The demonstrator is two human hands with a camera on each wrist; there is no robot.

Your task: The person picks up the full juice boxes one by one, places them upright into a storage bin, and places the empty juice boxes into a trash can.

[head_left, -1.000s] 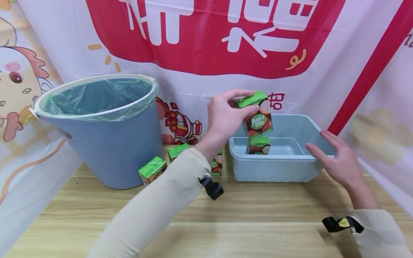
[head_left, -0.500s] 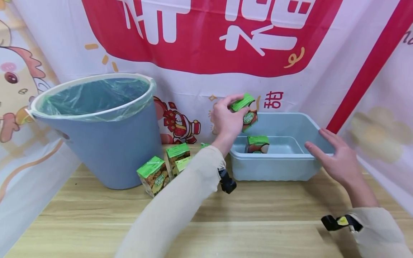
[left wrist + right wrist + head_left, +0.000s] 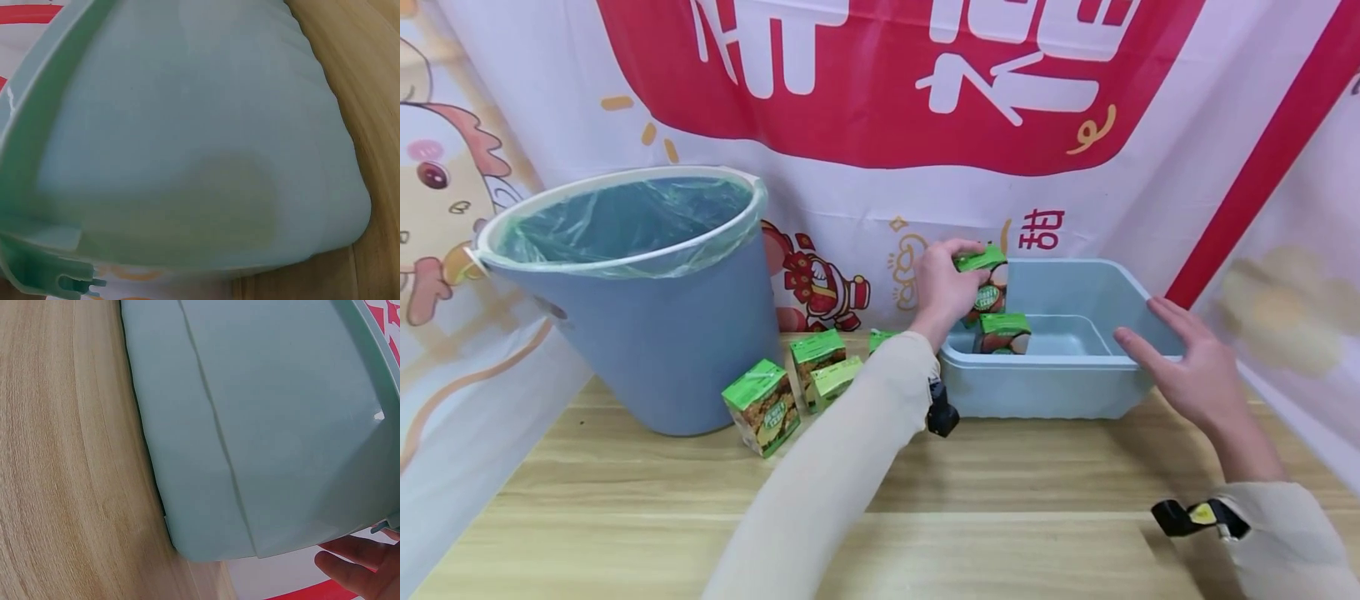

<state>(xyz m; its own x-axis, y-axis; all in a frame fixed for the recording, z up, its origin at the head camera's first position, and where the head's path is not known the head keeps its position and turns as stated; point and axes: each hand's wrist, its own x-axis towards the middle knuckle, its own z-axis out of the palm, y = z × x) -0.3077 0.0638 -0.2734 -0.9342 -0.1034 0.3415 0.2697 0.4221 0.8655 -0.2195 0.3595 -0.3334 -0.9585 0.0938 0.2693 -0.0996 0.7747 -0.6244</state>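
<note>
My left hand [image 3: 943, 287] pinches a small green-topped carton [image 3: 988, 296] with food pictured on its side, inside the left end of a pale blue basin [image 3: 1045, 390]. Just in front of it, a similar carton [image 3: 1003, 335] stands in the basin and overlaps its lower part. At the basin's right front corner rests my right hand [image 3: 1198, 371], thumb and fingers fairly straight at the rim. The right wrist view has its fingers [image 3: 350, 565] outside the basin's end. Only the basin's outer wall [image 3: 187, 125] fills the left wrist view; the left hand is hidden there.
A tall blue bin [image 3: 662, 350] with a clear liner stands at the left. Beside it on the wooden table [image 3: 647, 525] are a brown-sided carton [image 3: 763, 408] and several others, partly behind my left sleeve. A printed cloth [image 3: 865, 92] hangs at the back.
The carton in my left hand has come down and slightly left, from above the basin to behind the standing carton. My right hand stays at the rim.
</note>
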